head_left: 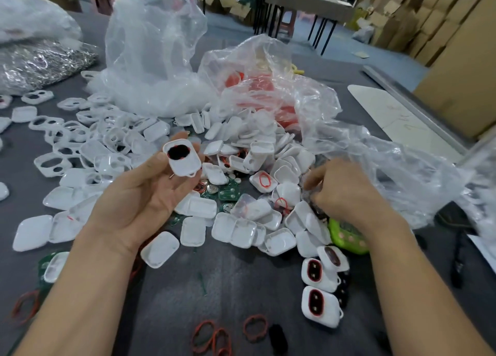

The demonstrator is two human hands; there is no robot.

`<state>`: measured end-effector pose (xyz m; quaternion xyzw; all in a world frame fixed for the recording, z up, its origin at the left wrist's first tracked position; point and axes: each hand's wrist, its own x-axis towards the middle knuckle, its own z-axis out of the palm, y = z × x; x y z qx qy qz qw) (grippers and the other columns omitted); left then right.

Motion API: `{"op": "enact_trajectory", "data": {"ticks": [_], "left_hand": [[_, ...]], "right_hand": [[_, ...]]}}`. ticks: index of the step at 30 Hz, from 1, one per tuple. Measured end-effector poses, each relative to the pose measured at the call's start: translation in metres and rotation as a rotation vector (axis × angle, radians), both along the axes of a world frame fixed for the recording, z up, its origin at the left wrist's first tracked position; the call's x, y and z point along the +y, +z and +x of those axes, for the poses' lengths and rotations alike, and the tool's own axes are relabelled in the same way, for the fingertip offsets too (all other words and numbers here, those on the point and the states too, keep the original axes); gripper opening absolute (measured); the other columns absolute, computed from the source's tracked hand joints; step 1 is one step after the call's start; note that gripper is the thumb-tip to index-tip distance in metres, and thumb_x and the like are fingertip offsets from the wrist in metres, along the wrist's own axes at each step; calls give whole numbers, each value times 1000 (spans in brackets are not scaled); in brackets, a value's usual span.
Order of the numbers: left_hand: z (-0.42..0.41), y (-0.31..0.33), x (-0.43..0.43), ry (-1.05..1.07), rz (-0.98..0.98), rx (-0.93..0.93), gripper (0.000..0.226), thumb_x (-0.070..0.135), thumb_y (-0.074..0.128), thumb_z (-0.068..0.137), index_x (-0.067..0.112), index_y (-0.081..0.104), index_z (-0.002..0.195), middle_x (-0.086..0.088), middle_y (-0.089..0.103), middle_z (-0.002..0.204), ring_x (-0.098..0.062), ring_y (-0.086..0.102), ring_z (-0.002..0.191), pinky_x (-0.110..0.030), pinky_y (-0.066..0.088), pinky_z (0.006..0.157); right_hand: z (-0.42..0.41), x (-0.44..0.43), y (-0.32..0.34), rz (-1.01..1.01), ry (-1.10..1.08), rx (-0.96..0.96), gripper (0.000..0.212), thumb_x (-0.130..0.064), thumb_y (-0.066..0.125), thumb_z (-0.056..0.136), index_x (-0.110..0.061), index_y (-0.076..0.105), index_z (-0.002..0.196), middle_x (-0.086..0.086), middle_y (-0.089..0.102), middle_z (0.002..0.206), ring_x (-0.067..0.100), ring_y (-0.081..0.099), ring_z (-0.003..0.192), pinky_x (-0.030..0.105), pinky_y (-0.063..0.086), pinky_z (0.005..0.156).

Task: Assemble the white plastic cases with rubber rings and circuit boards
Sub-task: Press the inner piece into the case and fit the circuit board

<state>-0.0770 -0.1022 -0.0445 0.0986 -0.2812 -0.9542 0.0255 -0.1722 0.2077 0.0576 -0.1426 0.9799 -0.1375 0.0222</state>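
My left hand point(142, 194) holds a white plastic case point(182, 157) between thumb and fingers; a red rubber ring and a black pad show in its opening. My right hand point(346, 191) reaches down into the pile beside a clear bag, fingers curled; whatever it holds is hidden. A heap of white case halves point(241, 221) covers the table's middle. Green circuit boards point(228, 191) lie among them. Loose red rubber rings point(255, 327) lie near the front edge. Three assembled cases point(319, 302) stand at the right front.
Crumpled clear plastic bags point(153, 57) stand behind the pile, one holding red parts point(257, 87). White frames with openings point(48, 165) spread left. A silver bag point(40, 65) lies far left. A green object point(346, 237) sits under my right wrist. The table is grey point(241, 280).
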Motion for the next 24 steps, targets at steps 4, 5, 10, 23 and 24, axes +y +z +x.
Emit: {"op": "enact_trajectory", "data": {"ticks": [4,5,10,23,24], "left_hand": [[5,10,9,-20,-138,98,36,28,45,109,15,70,132,-11,59,146,-30,53,139,-41,50,107],[6,15,12,-19,-134,86,36,27,44,109,17,74,125,-9,64,141,-28,56,136,-39,52,104],[14,34,22,-16,-130,136,32,20,74,85,17,79,116,-8,70,132,-23,66,124,-36,59,92],[17,43,28,-48,-94,109,34,16,72,86,14,77,120,-10,70,131,-23,67,121,-34,60,88],[17,43,29,-50,-101,95,33,15,65,89,14,78,119,-10,70,130,-24,69,119,-35,61,87]], "right_hand": [[13,-20,2,-176,83,-19,25,-9,74,81,-33,81,78,-29,64,58,-13,60,63,0,39,54],[16,-29,0,-154,125,-70,26,-10,74,81,-35,81,78,-30,61,54,-15,59,61,0,39,52],[16,-60,-11,157,288,-46,22,-14,69,92,-31,80,101,-3,74,104,18,67,99,29,55,88],[10,-49,-7,-1114,-75,-426,28,7,75,82,-18,62,80,0,59,70,9,46,54,20,40,55],[15,-51,-7,-1268,-101,-503,30,7,77,81,-18,61,82,4,59,72,11,44,53,21,41,53]]}}
